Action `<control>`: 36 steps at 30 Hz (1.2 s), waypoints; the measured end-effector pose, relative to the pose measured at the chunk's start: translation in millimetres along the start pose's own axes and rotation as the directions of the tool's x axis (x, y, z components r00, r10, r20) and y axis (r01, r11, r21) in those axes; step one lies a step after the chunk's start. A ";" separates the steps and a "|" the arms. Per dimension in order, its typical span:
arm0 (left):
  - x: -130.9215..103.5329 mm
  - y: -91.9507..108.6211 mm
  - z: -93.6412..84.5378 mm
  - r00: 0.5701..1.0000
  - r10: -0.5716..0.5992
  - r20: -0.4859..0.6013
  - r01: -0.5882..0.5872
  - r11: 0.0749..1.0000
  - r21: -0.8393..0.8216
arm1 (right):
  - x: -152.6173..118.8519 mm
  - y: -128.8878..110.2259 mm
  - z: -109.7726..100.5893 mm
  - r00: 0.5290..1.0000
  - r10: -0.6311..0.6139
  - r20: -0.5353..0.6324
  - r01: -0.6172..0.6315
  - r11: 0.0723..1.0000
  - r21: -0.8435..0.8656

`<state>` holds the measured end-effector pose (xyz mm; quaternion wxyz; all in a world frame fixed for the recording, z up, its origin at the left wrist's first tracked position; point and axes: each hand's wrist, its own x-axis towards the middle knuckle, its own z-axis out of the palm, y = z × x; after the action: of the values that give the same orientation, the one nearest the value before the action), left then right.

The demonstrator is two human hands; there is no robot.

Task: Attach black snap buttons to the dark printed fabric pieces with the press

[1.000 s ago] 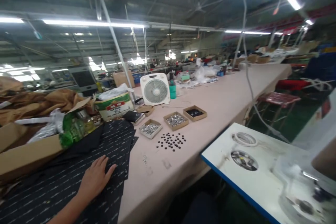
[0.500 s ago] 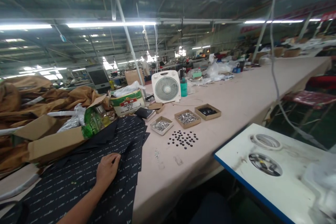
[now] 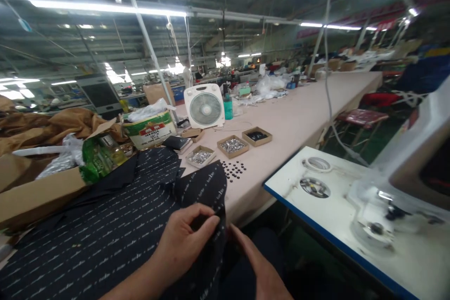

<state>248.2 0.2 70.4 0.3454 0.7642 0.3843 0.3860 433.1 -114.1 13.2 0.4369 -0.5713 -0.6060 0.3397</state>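
Observation:
Dark patterned fabric (image 3: 116, 225) with rows of pale lettering is spread over the left of the table. My left hand (image 3: 186, 234) pinches the fabric near its right edge between thumb and forefinger, and this part is lifted off the table. My right hand (image 3: 258, 262) is just right of the lifted edge, its visible fingers stretched out. Some of its fingers are hidden, and I cannot tell whether they touch the cloth. Beyond the raised fabric lie several small black round pieces (image 3: 235, 171), partly covered from view.
Shallow boxes hold silvery metal bits (image 3: 232, 144) and dark pieces (image 3: 257, 136). Behind them stand a white fan (image 3: 205, 107) and a teal bottle (image 3: 228, 107). An open carton (image 3: 42, 197) is at left. To the right, a machine (image 3: 376, 229) sits on a blue-edged white tabletop (image 3: 337, 211).
The left hand has moved right and lifted the fabric's edge. My right hand has come into view beside it. The view has turned right, showing the machine more fully.

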 end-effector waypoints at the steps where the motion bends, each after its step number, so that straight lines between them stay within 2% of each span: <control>1: 0.3 7.1 9.4 0.996 0.025 0.090 -0.021 0.999 -0.040 | 10.0 -11.9 3.4 0.999 -0.003 0.034 0.000 0.996 0.093; 2: 2.1 12.8 17.2 0.985 0.053 0.162 -0.042 0.997 -0.072 | 17.3 -22.1 5.0 0.998 0.018 0.063 -0.030 0.981 0.193; 4: 8.8 22.0 27.9 0.971 0.108 0.215 -0.085 0.990 -0.114 | 24.7 -34.5 2.7 0.997 0.040 0.072 -0.064 0.919 0.389; 8: 28.1 40.5 37.5 0.912 0.248 0.328 -0.202 0.965 -0.168 | 21.7 -30.8 -18.5 0.990 0.105 -0.091 -0.034 0.815 0.578; 11: 45.3 55.6 41.0 0.851 0.464 0.247 -0.465 0.883 -0.056 | 14.4 -23.9 -41.9 0.972 0.173 -0.161 -0.022 0.745 0.667; 13: 58.6 62.6 43.0 0.762 0.630 0.149 -0.645 0.760 0.084 | 7.6 -22.8 -59.0 0.959 0.209 -0.190 -0.011 0.700 0.714; 14: 65.3 64.3 44.0 0.717 0.690 0.103 -0.697 0.703 0.142 | 3.4 -22.6 -67.6 0.953 0.222 -0.208 0.001 0.683 0.731; 15: 71.6 64.7 45.1 0.690 0.721 0.058 -0.718 0.672 0.181 | -1.4 -22.2 -76.2 0.945 0.234 -0.228 0.013 0.670 0.742; 16: 76.8 63.8 46.3 0.693 0.721 0.021 -0.710 0.676 0.198 | -6.5 -21.2 -84.4 0.938 0.248 -0.243 0.019 0.661 0.750; 17: 80.4 61.6 47.8 0.723 0.691 0.007 -0.679 0.709 0.191 | -11.7 -19.7 -92.2 0.929 0.264 -0.258 0.024 0.656 0.754; 18: 82.1 58.4 49.8 0.775 0.631 0.029 -0.628 0.763 0.153 | -16.7 -17.7 -99.3 0.919 0.279 -0.280 0.031 0.654 0.756; 19: 81.6 54.6 52.3 0.832 0.546 0.095 -0.554 0.828 0.087 | -21.3 -15.4 -105.4 0.904 0.296 -0.308 0.042 0.655 0.754; 20: 78.9 50.4 55.4 0.870 0.450 0.201 -0.459 0.889 -0.004 | -25.1 -12.9 -110.5 0.888 0.312 -0.337 0.053 0.659 0.750; 21: 74.5 46.1 59.0 0.869 0.362 0.338 -0.346 0.932 -0.107 | -28.1 -10.5 -114.5 0.872 0.325 -0.366 0.065 0.665 0.744; 22: 69.0 42.2 63.2 0.829 0.294 0.476 -0.224 0.954 -0.199 | -30.0 -8.2 -117.3 0.857 0.339 -0.389 0.069 0.671 0.738; 24: 57.5 35.7 72.1 0.692 0.203 0.693 0.016 0.955 -0.296 | -30.7 -4.3 -120.1 0.837 0.366 -0.407 0.052 0.688 0.724; 25: 53.1 33.4 76.4 0.637 0.162 0.754 0.112 0.948 -0.299 | -29.9 -2.8 -120.7 0.835 0.368 -0.410 0.037 0.704 0.710; 26: 50.1 31.9 80.2 0.606 0.126 0.785 0.184 0.938 -0.293 | -28.6 -1.6 -121.1 0.837 0.356 -0.416 0.026 0.733 0.679; 27: 48.7 31.1 83.2 0.606 0.099 0.790 0.229 0.928 -0.292 | -27.2 -1.0 -121.8 0.840 0.327 -0.433 0.021 0.778 0.628; 29: 50.2 32.1 86.5 0.659 0.080 0.748 0.258 0.910 -0.324 | -24.6 -2.1 -124.4 0.827 0.236 -0.510 0.033 0.886 0.463; 31: 54.5 35.9 86.1 0.704 0.083 0.706 0.258 0.895 -0.363 | -22.8 -6.9 -127.7 0.771 0.121 -0.626 0.050 0.967 0.248; 33: 58.2 41.5 83.9 0.721 0.075 0.688 0.250 0.899 -0.360 | -20.9 -13.7 -129.7 0.695 0.015 -0.718 0.046 0.997 0.065; 34: 59.2 44.3 82.8 0.731 0.069 0.679 0.244 0.903 -0.354 | -19.3 -16.6 -129.5 0.676 -0.027 -0.736 0.031 0.999 -0.008; 35: 59.7 46.7 81.8 0.745 0.063 0.664 0.242 0.903 -0.356 | -17.1 -18.3 -128.3 0.675 -0.058 -0.736 0.012 0.998 -0.068; 36: 59.9 48.6 81.0 0.762 0.055 0.646 0.248 0.896 -0.369 | -14.5 -18.3 -126.2 0.694 -0.076 -0.716 -0.009 0.993 -0.114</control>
<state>357.5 10.0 92.4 0.6361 0.7316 0.1874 0.1584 541.1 -141.6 76.7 0.6131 -0.6705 -0.4150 0.0481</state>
